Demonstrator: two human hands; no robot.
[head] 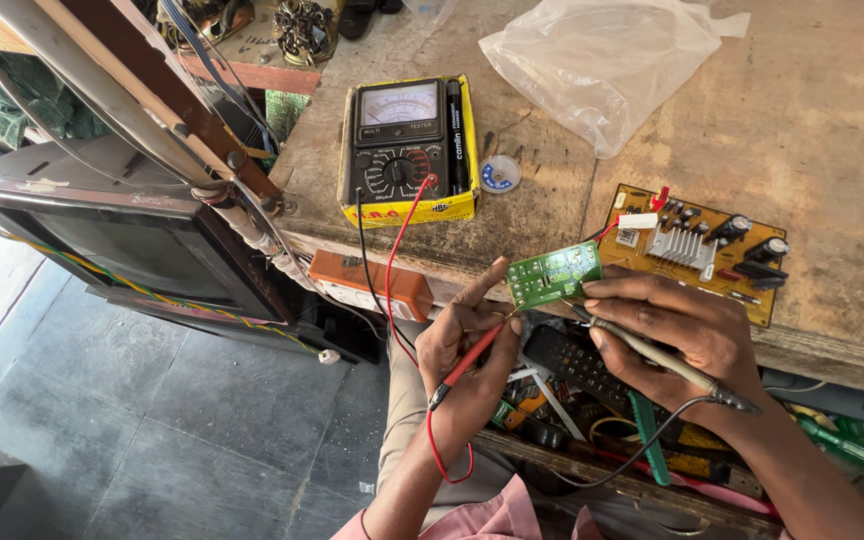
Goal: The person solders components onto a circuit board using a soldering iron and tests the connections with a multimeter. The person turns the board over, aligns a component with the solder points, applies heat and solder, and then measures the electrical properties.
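My left hand (pixel 464 345) grips a red test probe (pixel 470 365), its tip up against a small green circuit board (pixel 554 274). My right hand (pixel 674 330) pinches that board's lower edge and also holds a pale probe (pixel 657 355) with a black lead. Red and black wires run from the probes up to an analog multimeter (pixel 399 140) in a yellow box on the wooden bench (pixel 822 120).
A larger tan circuit board (pixel 697 250) with a heatsink lies right of the hands. A clear plastic bag (pixel 602 60) sits behind. An open drawer (pixel 592 400) of tools lies below the hands. An old television (pixel 142 245) stands at left; an orange box (pixel 372 285) hangs at the bench edge.
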